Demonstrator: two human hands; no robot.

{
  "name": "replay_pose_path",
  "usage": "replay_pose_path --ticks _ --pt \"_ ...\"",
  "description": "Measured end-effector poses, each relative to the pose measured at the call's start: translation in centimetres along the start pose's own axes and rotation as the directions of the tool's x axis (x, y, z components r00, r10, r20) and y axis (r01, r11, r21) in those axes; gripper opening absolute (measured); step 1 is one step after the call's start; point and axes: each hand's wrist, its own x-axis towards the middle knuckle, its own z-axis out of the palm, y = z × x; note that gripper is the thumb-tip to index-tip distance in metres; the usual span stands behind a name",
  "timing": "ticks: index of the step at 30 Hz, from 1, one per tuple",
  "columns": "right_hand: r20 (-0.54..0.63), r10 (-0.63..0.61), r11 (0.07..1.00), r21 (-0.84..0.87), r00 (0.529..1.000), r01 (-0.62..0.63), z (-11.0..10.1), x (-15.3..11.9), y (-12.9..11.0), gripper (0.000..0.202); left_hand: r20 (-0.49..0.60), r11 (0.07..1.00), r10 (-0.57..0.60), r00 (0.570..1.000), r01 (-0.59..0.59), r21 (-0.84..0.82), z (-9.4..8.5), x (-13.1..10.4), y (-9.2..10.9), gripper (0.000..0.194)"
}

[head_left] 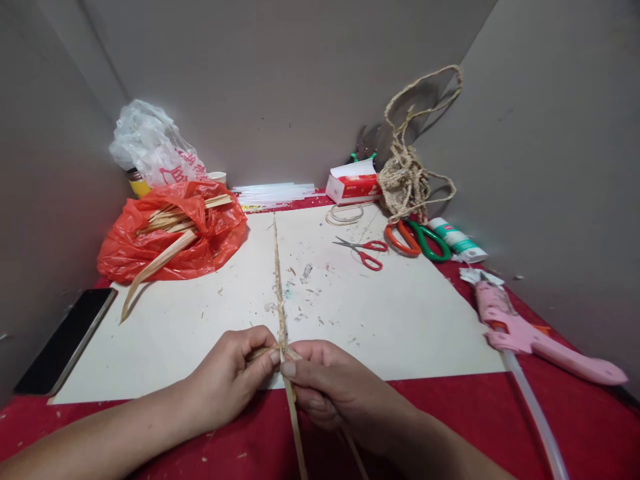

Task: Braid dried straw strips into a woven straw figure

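Observation:
A thin braid of straw-coloured strips (279, 280) runs away from me across the white board (170, 347). Both hands meet at its near end. My left hand (237, 363) pinches one strip from the left side. With thumb and fingers closed, my right hand (333, 383) grips strips from the right. One loose strip (295, 427) hangs down between the hands toward me, and another trails below my right hand. The fingertips hide part of the crossing point.
Straw strips fill a red plastic bag (175, 230) at left, near a phone (65, 340). Red-handled scissors (365, 252), larger shears (417, 240), a coiled braid (405, 180) and a small red-white box (353, 183) lie at back right. A pink glue gun (545, 343) rests at right.

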Motion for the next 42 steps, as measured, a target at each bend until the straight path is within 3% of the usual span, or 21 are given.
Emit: replay_pose_path --ticks 8,12,15,19,25,30,37,42 --pt "-0.049 -0.014 0.998 -0.069 0.999 0.010 0.0 0.0 0.1 0.030 -0.001 0.999 0.001 1.000 -0.001 0.041 0.3 0.0 0.1 0.026" --pt "-0.076 -0.020 0.995 -0.103 0.997 0.012 0.1 -0.1 -0.1 0.030 0.066 0.979 -0.026 0.998 0.039 -0.202 0.3 0.2 -0.1 0.026" --pt "-0.099 -0.031 0.989 -0.149 0.995 0.016 0.3 -0.1 -0.2 0.031 0.159 0.899 -0.050 0.986 0.114 -0.424 0.1 0.5 -0.2 0.026" --pt "-0.158 -0.066 0.974 -0.225 0.985 0.029 0.1 -0.1 -0.1 0.030 0.151 0.848 -0.090 0.984 0.155 -0.506 -0.3 1.1 -0.6 0.024" --pt "-0.210 -0.134 0.929 -0.367 0.968 0.049 -0.2 0.0 0.5 0.028 0.089 0.866 -0.103 0.991 0.134 -0.481 -0.1 1.2 -0.9 0.022" --pt "-0.247 -0.201 0.880 -0.470 0.948 0.064 -0.1 0.1 0.5 0.027 0.057 0.938 -0.043 0.997 0.060 -0.342 0.2 0.9 -0.4 0.025" --pt "-0.176 -0.214 0.887 -0.447 0.961 0.116 -0.4 0.0 0.6 0.027 0.174 0.958 -0.048 0.984 0.094 -0.272 0.1 0.6 -0.2 0.031" --pt "-0.153 -0.258 0.873 -0.461 0.954 0.162 -0.2 0.1 0.7 0.029 0.190 0.960 -0.012 0.982 0.064 -0.273 -0.2 0.6 0.4 0.029"
